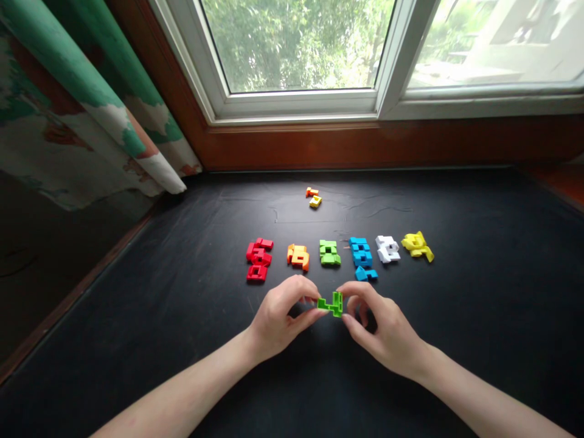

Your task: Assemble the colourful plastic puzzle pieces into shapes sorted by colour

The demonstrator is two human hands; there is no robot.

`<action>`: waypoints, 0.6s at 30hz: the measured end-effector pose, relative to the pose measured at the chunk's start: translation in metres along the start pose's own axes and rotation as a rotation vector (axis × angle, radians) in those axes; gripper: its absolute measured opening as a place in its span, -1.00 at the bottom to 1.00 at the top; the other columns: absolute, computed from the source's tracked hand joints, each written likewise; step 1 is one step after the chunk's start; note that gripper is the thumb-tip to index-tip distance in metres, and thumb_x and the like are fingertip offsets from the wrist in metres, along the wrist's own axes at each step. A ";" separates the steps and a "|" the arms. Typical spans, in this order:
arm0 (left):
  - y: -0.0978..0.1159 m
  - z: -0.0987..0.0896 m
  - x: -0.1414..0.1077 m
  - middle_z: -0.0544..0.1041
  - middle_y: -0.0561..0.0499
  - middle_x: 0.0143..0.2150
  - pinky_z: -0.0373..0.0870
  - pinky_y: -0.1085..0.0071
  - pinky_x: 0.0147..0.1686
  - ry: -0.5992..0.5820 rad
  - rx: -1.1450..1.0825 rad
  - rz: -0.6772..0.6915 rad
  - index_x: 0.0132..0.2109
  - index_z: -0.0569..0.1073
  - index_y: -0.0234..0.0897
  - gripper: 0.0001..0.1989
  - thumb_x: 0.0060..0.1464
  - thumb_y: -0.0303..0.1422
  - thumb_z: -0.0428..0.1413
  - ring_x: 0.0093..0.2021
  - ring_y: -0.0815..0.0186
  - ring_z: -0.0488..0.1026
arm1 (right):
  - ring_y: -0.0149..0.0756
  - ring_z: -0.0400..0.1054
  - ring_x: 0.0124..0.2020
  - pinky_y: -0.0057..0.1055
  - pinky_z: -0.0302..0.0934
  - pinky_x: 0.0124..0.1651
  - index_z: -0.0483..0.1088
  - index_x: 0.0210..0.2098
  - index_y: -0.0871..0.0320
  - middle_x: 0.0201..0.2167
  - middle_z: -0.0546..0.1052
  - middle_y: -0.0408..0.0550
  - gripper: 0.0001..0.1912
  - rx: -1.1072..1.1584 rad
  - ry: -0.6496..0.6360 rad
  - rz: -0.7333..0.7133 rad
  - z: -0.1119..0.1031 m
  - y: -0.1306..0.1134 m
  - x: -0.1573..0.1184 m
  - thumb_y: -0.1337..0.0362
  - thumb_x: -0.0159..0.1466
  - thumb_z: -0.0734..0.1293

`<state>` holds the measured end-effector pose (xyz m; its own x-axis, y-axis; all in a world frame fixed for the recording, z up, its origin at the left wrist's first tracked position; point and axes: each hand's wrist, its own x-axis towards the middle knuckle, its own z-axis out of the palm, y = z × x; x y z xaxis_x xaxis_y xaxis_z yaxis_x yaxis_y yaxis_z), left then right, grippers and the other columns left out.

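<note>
Between my two hands is a small bright green plastic piece (pixel 336 305), with channels and a notched outline, held just above the black surface. My left hand (pixel 283 313) pinches its left end between thumb and index finger. At the right end, the index finger and thumb of my right hand (pixel 387 328) close on its upper and lower edges. Beyond it lie light green pieces (pixel 329 253) and a column of blue pieces (pixel 361 252), the lowest blue piece (pixel 365 274) being nearest my right fingertips. Red pieces (pixel 259 258) form a column beyond my left hand.
The row also has orange pieces (pixel 298 257), white pieces (pixel 387 249) and yellow pieces (pixel 417 245). Farther back sit a small orange piece (pixel 312 192) and a yellow piece (pixel 315 202). A window (pixel 296 106) borders the black surface (pixel 191 261); a patterned curtain (pixel 104 121) hangs left.
</note>
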<state>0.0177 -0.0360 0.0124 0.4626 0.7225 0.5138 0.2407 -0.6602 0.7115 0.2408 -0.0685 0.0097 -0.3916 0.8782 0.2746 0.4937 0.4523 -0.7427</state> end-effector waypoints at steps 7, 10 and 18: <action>0.000 0.001 -0.001 0.53 -0.05 -0.32 0.48 0.43 -0.32 0.021 -0.013 0.029 -0.24 0.42 -0.30 -0.92 0.21 -0.40 0.17 -0.31 0.31 0.50 | -0.43 0.30 -0.56 -0.51 0.24 -0.44 0.24 0.02 0.07 -0.47 0.43 -0.25 -0.66 -0.022 -0.007 0.002 0.001 0.003 -0.001 0.34 0.27 0.33; -0.001 0.002 -0.001 0.53 -0.05 -0.33 0.48 0.42 -0.32 0.014 -0.002 0.025 -0.25 0.42 -0.29 -0.92 0.20 -0.40 0.18 -0.32 0.31 0.50 | -0.44 0.29 -0.57 -0.53 0.23 -0.45 0.26 0.01 0.07 -0.48 0.42 -0.25 -0.68 -0.028 0.005 -0.009 0.001 0.004 0.000 0.35 0.28 0.33; -0.001 0.002 -0.001 0.55 -0.08 -0.29 0.49 0.43 -0.32 -0.010 -0.015 0.001 -0.19 0.44 -0.32 -0.91 0.21 -0.39 0.18 -0.30 0.30 0.50 | -0.45 0.33 -0.56 -0.54 0.25 -0.45 0.26 0.05 0.06 -0.42 0.49 -0.20 -0.71 -0.022 0.045 -0.030 0.001 0.002 0.002 0.38 0.35 0.26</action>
<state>0.0187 -0.0367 0.0105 0.4711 0.7200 0.5095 0.2277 -0.6574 0.7184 0.2402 -0.0658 0.0080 -0.3718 0.8700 0.3239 0.4997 0.4816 -0.7200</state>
